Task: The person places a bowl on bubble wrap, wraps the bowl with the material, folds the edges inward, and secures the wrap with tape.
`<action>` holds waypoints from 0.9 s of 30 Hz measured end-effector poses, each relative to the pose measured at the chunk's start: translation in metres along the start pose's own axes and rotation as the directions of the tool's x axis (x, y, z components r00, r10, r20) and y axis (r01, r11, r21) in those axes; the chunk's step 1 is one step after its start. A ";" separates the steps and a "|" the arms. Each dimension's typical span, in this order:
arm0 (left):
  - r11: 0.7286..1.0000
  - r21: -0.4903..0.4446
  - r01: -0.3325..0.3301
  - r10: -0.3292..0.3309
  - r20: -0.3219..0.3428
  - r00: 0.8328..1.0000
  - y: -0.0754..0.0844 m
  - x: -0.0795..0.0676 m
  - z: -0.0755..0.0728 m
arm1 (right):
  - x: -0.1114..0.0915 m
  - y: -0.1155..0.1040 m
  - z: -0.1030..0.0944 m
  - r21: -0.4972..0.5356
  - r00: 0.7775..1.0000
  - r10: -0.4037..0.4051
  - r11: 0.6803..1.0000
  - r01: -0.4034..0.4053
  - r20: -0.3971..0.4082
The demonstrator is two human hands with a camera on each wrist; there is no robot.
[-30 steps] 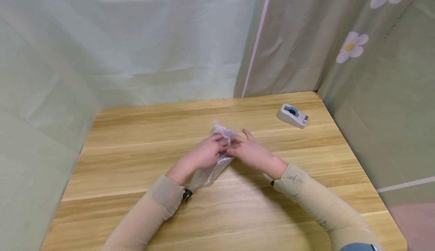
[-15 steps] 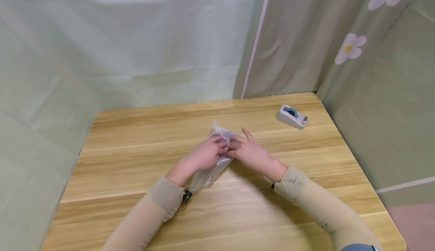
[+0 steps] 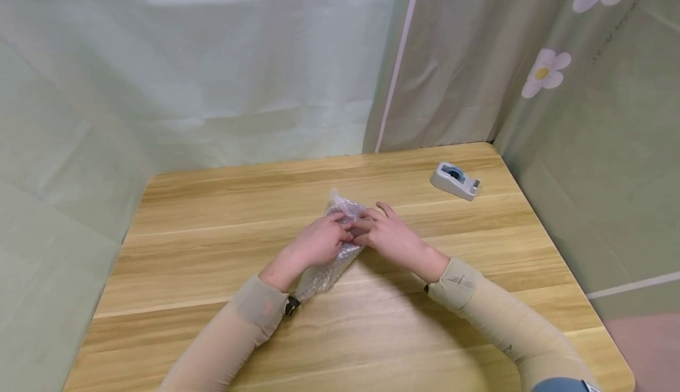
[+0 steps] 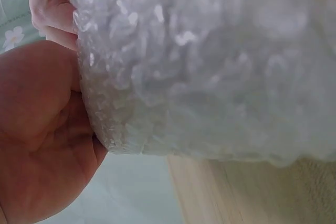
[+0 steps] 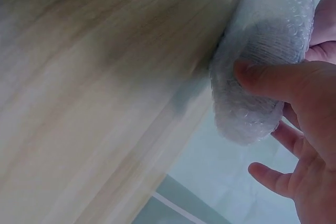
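A long bundle wrapped in clear bubble wrap (image 3: pixel 325 277) lies slantwise on the wooden table in the head view. My left hand (image 3: pixel 317 242) grips its upper side from the left, and the left wrist view shows the palm close against the wrap (image 4: pixel 199 72). From the right, my right hand (image 3: pixel 395 242) pinches the bundle. Its thumb (image 5: pixel 262 80) presses the near side in the right wrist view, with some other fingers held away. Something ribbed shows faintly through the plastic (image 5: pixel 268 45); its kind I cannot tell. Both hands' fingertips meet over the wrap's edge.
A white tape dispenser (image 3: pixel 454 180) with a blue-rimmed roll stands toward the back right of the table (image 3: pixel 212 203). Pale curtains (image 3: pixel 265 85) hang behind and on both sides, with printed flowers on the right.
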State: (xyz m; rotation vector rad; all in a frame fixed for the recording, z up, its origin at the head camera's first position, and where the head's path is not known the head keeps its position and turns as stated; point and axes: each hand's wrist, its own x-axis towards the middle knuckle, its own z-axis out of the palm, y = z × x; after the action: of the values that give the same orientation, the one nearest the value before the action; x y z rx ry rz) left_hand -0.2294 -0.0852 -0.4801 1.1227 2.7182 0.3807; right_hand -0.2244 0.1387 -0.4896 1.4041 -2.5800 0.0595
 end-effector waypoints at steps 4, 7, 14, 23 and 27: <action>1.000 -0.007 0.013 -0.013 0.013 1.000 -0.001 0.000 0.000 | 0.001 0.000 -0.001 0.008 1.000 -0.004 1.000 0.004 0.006; 1.000 0.005 0.016 -0.016 0.015 1.000 -0.001 0.001 0.001 | 0.002 0.000 -0.002 0.005 1.000 -0.005 1.000 0.005 0.012; 0.999 0.043 0.005 -0.006 0.020 1.000 -0.001 0.001 0.001 | 0.005 -0.001 -0.004 -0.031 0.999 0.005 1.000 -0.003 0.046; 0.999 0.036 -0.001 0.001 0.019 1.000 -0.002 0.000 0.002 | 0.000 -0.010 0.002 -0.132 0.998 0.023 0.991 -0.015 0.055; 1.000 0.020 0.006 -0.007 0.025 1.000 -0.003 0.000 0.002 | 0.001 -0.014 0.007 -0.134 0.999 0.027 0.991 -0.023 0.028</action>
State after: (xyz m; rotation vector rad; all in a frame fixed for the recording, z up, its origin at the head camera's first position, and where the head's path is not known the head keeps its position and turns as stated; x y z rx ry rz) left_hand -0.2309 -0.0870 -0.4832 1.1160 2.7089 0.3365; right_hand -0.2141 0.1292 -0.4969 1.3351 -2.5727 -0.1291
